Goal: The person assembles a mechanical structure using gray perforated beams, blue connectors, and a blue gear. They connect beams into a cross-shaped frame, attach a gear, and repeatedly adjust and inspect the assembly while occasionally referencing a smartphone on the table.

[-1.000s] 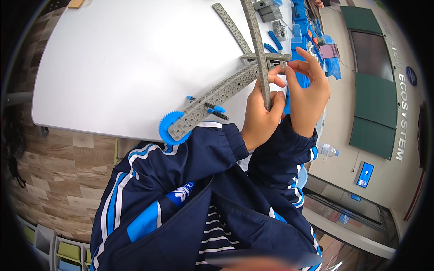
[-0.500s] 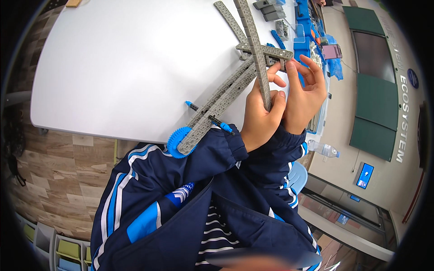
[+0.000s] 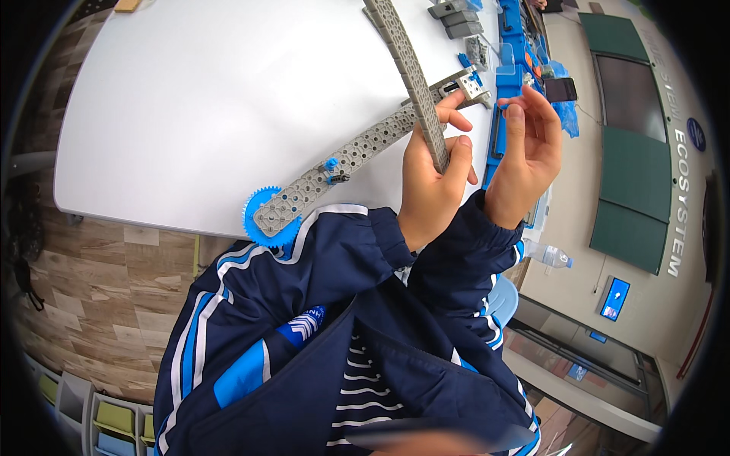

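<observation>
- Table (image 3: 190, 114), white and broad, fills the upper left and middle of the view.
- Long gray perforated beam (image 3: 372, 144), slanting over the table's near right part. Its long axis runs from lower left, beside the person's left sleeve (image 3: 319, 243), to upper right, ending at a pale bracket (image 3: 471, 85).
- Second gray beam (image 3: 411, 76), crossing in front of the first. Its long axis is steep, top end leaning left and away from the person.
- Left hand (image 3: 435, 186), closed around the second beam's lower end, forefinger stretched toward the bracket.
- Right hand (image 3: 527, 156), right of the bracket and apart from it, fingers curled, thumb near the fingertips; whether they pinch something small, I cannot tell.
- Blue toothed gear (image 3: 257, 213), at the long beam's lower-left end.
- Blue and black pegs (image 3: 332, 169), sticking out of the long beam near the gear.
</observation>
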Tool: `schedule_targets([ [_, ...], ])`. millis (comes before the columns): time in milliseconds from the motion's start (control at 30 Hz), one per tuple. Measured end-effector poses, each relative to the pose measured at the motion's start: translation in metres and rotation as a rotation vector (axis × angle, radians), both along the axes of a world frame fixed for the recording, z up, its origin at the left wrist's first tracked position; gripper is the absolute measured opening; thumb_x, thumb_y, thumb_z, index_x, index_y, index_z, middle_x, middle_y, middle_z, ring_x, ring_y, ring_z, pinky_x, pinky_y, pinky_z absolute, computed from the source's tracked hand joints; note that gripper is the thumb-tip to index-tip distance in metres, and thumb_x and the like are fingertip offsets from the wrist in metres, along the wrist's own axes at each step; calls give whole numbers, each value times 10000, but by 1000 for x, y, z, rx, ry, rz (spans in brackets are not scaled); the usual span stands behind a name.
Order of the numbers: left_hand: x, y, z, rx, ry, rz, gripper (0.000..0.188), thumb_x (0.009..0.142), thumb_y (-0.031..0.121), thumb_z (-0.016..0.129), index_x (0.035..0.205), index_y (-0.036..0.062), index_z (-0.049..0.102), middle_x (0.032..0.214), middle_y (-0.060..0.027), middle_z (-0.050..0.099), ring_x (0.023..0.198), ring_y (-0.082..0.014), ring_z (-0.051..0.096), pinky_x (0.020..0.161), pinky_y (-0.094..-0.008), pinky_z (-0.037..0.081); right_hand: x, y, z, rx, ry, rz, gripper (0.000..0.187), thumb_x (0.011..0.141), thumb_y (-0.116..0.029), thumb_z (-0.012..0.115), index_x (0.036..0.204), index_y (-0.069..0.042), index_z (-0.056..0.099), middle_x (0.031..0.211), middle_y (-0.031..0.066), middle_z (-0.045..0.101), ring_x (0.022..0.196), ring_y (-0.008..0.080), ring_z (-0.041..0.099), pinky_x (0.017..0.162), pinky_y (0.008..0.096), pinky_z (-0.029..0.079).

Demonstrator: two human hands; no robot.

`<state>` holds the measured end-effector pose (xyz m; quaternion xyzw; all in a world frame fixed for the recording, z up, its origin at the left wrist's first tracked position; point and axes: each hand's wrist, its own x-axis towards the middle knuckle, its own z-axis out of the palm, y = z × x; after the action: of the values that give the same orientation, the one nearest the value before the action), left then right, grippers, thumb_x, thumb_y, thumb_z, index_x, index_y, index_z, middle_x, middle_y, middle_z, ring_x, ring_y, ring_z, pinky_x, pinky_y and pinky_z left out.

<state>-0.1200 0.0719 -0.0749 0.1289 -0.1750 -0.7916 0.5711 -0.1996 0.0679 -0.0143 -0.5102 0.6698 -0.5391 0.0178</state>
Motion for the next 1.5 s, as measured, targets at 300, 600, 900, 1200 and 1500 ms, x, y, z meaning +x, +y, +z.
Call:
schedule_targets([
  [300, 0, 3, -2, -2, -12, -17, 142, 946, -11, 490, 1087, -2, 480, 1433, -252, 466, 709, -107, 619, 608, -238, 508, 0, -14, -2, 185, 306, -21, 241, 903, -12, 667, 1141, 19, 643, 1012, 103, 687, 951, 168, 668, 899, 304, 512],
  [600, -1, 8, -5, -44, -75, -2, 146, 926, -37, 476, 1064, 12, 488, 1406, -215, 515, 771, -62, 577, 665, -198, 471, 14, -11, -11, 141, 173, -139, 214, 887, 25, 631, 1101, 30, 630, 966, 119, 661, 891, 170, 658, 833, 312, 568],
  [900, -2, 8, -7, -70, -105, 0, 175, 917, -65, 457, 1070, 10, 495, 1427, -225, 479, 670, -33, 541, 614, -216, 451, 16, -8, -17, 89, 112, -151, 205, 913, 31, 613, 1116, 51, 594, 1018, 126, 626, 966, 167, 629, 834, 306, 576],
  [1200, -2, 7, -8, -65, -113, 11, 129, 930, -22, 476, 1047, 21, 506, 1401, -225, 520, 761, -47, 552, 641, -198, 453, 19, -8, -16, 103, 121, -144, 195, 912, 31, 609, 1103, 49, 576, 1008, 119, 605, 974, 165, 616, 862, 316, 581],
  [1500, 2, 5, -6, -80, -165, 67, 112, 921, -24, 481, 1019, 15, 520, 1357, -272, 542, 1110, -220, 585, 933, -328, 460, 18, -8, -17, 113, 128, -158, 115, 891, 53, 618, 989, 53, 560, 972, 116, 602, 928, 167, 624, 863, 339, 589],
])
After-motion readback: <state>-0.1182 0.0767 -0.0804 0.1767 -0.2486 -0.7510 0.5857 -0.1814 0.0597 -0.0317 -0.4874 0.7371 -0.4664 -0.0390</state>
